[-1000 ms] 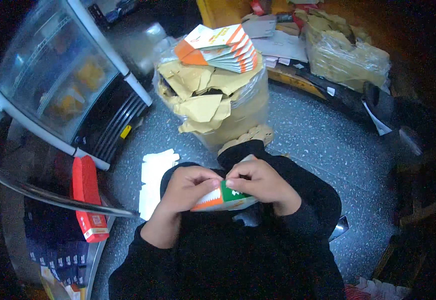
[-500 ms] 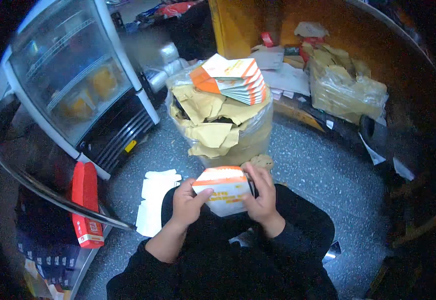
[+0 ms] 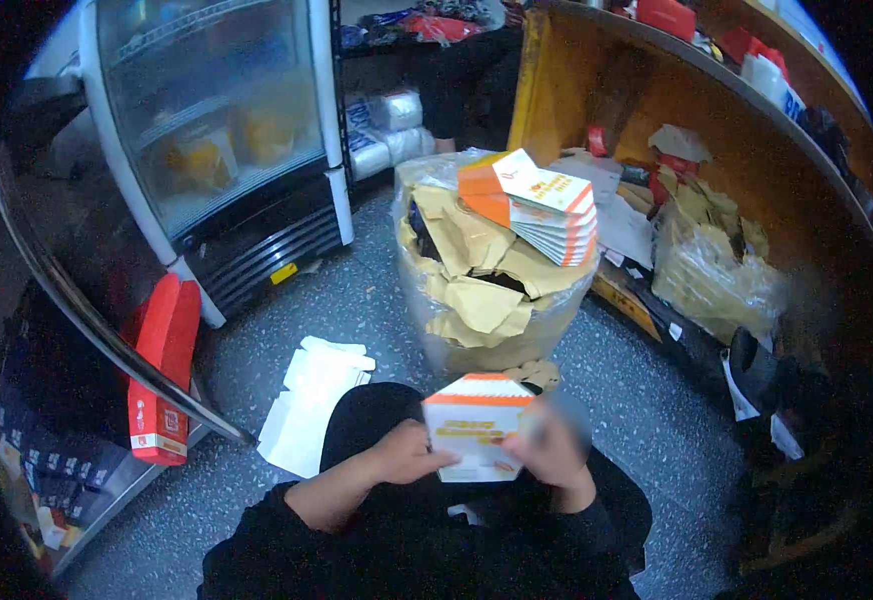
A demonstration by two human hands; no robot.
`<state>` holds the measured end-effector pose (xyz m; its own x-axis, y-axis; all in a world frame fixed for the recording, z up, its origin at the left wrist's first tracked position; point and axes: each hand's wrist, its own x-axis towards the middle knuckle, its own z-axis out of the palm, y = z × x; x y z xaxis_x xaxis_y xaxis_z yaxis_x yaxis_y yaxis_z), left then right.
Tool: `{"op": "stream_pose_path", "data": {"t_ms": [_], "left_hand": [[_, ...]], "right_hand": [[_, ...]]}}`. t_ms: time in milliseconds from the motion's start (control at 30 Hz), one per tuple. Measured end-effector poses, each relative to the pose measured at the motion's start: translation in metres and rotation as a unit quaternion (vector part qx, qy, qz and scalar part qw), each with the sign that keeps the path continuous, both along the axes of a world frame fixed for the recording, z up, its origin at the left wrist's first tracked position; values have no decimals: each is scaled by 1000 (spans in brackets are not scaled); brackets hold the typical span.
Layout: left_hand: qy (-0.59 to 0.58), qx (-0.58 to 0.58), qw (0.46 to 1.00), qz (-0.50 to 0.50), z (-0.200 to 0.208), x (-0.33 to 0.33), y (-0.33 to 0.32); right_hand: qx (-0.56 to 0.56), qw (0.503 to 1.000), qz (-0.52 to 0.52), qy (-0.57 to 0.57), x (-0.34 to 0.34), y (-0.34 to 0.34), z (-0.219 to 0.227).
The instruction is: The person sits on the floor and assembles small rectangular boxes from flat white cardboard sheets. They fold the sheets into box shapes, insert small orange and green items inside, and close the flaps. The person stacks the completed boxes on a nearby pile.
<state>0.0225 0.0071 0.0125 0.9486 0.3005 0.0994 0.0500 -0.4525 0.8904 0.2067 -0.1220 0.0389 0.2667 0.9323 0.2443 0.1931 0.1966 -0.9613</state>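
A white cardboard carton [image 3: 472, 440] with an orange band and yellow printing sits upright above my lap; layered edges show along its top. My left hand [image 3: 407, 455] grips its lower left corner, thumb across the front. At the right edge my right hand [image 3: 554, 452] has its thumb against the front, while its other fingers are smeared by motion. Ahead, a fanned stack of similar white and orange cartons [image 3: 542, 205] rests on a large bundle in torn brown paper and clear plastic [image 3: 487, 330].
A flat white cardboard blank [image 3: 307, 410] lies on the speckled floor at left. Beyond it are a red box [image 3: 162, 370], a curved metal rail [image 3: 107, 330] and a glass-door fridge [image 3: 217, 140]. On the right, a wooden shelf [image 3: 617, 100] holds papers and another wrapped bundle [image 3: 722, 270].
The view has turned, shifting the surroundings right and down. The carton now shows its front more squarely. My left hand has slid to its lower corner; my right hand is moving.
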Motion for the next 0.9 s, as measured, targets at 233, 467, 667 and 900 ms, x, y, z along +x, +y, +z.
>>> {"op": "stream_pose_path", "data": {"t_ms": [233,467,667,900], "left_hand": [[-145,35,988,39,-11,-14,25],[-194,245,929,196,-28,-1,14],[-256,264,896,249,-28,9,56],[-185,439,848,232,92,21,131]], "right_hand": [[39,994,49,-91,-7,17,-19],[134,937,-151,287,-53,51,-51],[199,972,-82,-89,-39,72,-36],[132,974,-186,3,7,105,83]]}}
